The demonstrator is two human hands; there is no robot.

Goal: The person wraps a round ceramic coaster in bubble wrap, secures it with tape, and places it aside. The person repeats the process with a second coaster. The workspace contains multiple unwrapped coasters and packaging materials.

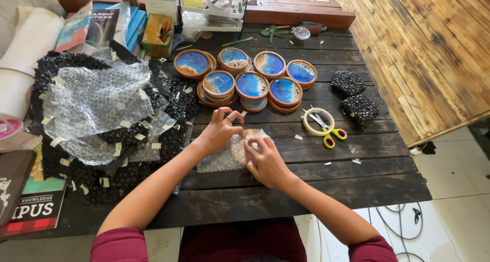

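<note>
My left hand [220, 132] and my right hand [266, 161] both press on a round coaster wrapped in clear bubble wrap [240, 148] on the dark wooden table [306, 185]. The left fingers hold the wrap's upper left edge. My right fingers fold the wrap over the coaster's right side. Just beyond my hands lie several round wooden coasters with blue and white resin tops [251, 83], some stacked.
A heap of clear and black bubble wrap [102, 109] with tape bits fills the left. A tape roll [317, 121] and yellow-handled scissors [329, 134] lie to the right, beside two black wrapped bundles [357, 96]. Books, boxes and a rack stand at the back.
</note>
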